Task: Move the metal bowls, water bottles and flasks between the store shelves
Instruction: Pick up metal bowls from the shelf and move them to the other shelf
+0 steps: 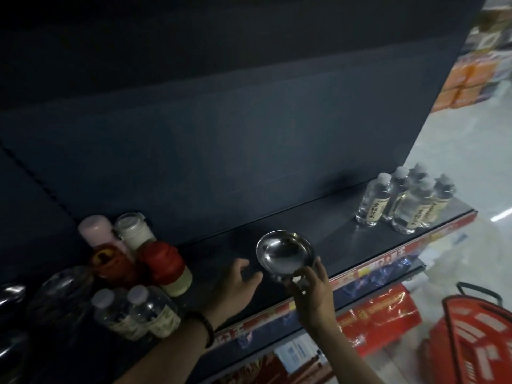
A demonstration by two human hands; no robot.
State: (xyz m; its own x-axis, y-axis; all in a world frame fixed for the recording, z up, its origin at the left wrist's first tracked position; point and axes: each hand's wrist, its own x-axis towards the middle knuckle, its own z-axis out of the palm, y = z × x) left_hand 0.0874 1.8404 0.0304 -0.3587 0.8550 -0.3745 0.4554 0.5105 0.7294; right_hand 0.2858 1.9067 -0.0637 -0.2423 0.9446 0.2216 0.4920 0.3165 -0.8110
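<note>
We see one metal bowl, round, shallow and mirror-bright, tilted toward us above the middle of a dark, matte shelf. Our right hand pinches its near rim from below, fingers curled up around the edge. Our left hand lies palm down on the shelf just left of the bowl, fingers loosely spread and gripping nothing; a dark beaded bracelet circles that wrist. At the right end of the shelf stand five clear plastic bottles, upright and packed close, each with a pale cap and a cream label. At the left end we count four flasks: one smooth pink, one clear with a whitish lid, and two with ribbed red tops. Just in front of them stand two more small bottles, clear with pale caps. The shelf's front edge carries a red and white strip. Below, glossy red bags crowd the lower shelf, and a red slotted plastic basket sits on the pale floor at the right.
</note>
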